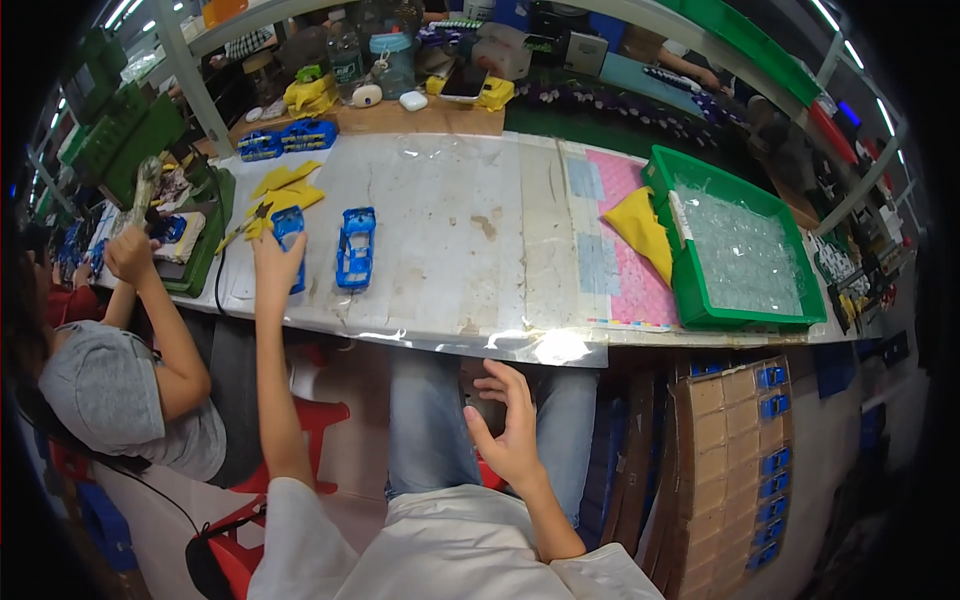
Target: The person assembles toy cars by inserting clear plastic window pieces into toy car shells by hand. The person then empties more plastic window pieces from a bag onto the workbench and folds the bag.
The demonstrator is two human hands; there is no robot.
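The left hand [280,258] is at the near left part of the white table [430,230], thumb and fingers pinching a blue toy car [288,222] that lies on the tabletop. Just beside that car, at three o'clock, stands a second blue toy car [344,250], apart from the hand. Yellow cloths [285,182] lie close by at twelve o'clock, and beyond them sit two more blue toy cars [308,136]. At four o'clock from the left hand, the right hand [515,435] hangs over the lap, its fingers loosely bent and spread, thumb held apart, nearest to the table's front edge. Well off at three o'clock from the left hand, a green tray [690,285] holds clear plastic pieces [745,250], with another yellow cloth [643,232] against its nine o'clock side. At three o'clock from the right hand, a divided cardboard box [705,450] carries small blue things [773,460] along one side. A co-worker in a grey top [105,385] sits at eight o'clock from the left hand, before a green machine [130,130].
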